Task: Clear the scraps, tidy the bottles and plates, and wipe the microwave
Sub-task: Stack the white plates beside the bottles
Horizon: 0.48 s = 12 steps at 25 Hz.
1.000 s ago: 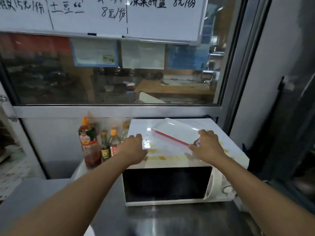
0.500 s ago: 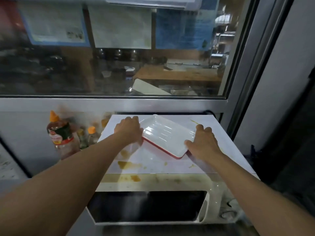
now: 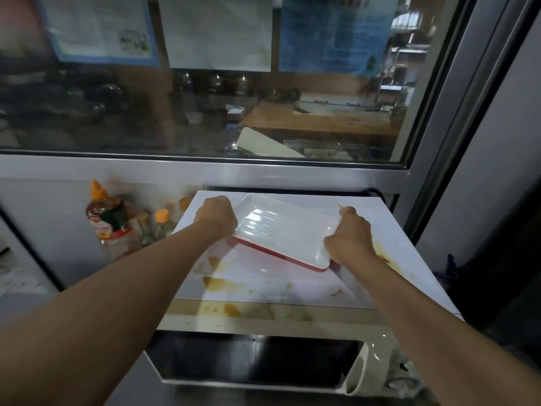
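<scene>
A rectangular plate [image 3: 281,230], white inside with a red underside, sits on top of the white microwave [image 3: 404,259]. My left hand [image 3: 215,216] grips the plate's far left end. My right hand [image 3: 349,238] grips its near right corner. Brown sauce stains [image 3: 222,284] and small scraps are smeared over the microwave's top and front edge. To the microwave's left stands a big sauce bottle [image 3: 109,224] with an orange cap, and smaller orange-capped bottles [image 3: 161,222] are beside it.
A wide glass window [image 3: 205,112] with a metal frame rises right behind the microwave. A dark metal post and a grey wall close off the right side. The microwave's dark door [image 3: 257,361] faces me, above a steel counter.
My head moved closer and looks further down. My left hand went from the microwave's left edge to the plate's left end, and both hands now grip the plate.
</scene>
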Motion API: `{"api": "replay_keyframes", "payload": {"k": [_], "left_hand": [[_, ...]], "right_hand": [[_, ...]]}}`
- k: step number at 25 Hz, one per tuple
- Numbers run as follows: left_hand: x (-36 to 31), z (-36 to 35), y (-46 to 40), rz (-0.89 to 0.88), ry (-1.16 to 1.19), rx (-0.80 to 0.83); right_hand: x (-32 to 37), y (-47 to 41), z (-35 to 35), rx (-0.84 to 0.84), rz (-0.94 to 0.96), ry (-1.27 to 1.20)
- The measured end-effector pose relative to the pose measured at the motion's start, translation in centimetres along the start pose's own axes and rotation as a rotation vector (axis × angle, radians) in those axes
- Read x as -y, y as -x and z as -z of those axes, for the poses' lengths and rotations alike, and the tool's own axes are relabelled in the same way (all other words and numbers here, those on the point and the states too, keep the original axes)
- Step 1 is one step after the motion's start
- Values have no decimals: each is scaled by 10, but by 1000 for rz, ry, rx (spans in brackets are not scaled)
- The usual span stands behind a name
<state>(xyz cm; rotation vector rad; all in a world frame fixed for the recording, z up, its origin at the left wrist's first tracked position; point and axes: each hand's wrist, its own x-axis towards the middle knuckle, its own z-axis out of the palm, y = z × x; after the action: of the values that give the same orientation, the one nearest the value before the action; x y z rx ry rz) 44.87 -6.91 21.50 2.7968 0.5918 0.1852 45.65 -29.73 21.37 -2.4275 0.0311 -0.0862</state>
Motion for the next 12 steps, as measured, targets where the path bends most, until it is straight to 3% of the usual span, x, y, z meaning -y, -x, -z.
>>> {"api": "replay_keyframes", "payload": {"k": [5, 12], "left_hand": [[31, 21, 18, 72, 23, -43], [111, 72, 74, 134, 79, -65]], "right_hand": [[27, 10, -3, -52, 66, -77], [91, 64, -22, 0, 237, -63]]}}
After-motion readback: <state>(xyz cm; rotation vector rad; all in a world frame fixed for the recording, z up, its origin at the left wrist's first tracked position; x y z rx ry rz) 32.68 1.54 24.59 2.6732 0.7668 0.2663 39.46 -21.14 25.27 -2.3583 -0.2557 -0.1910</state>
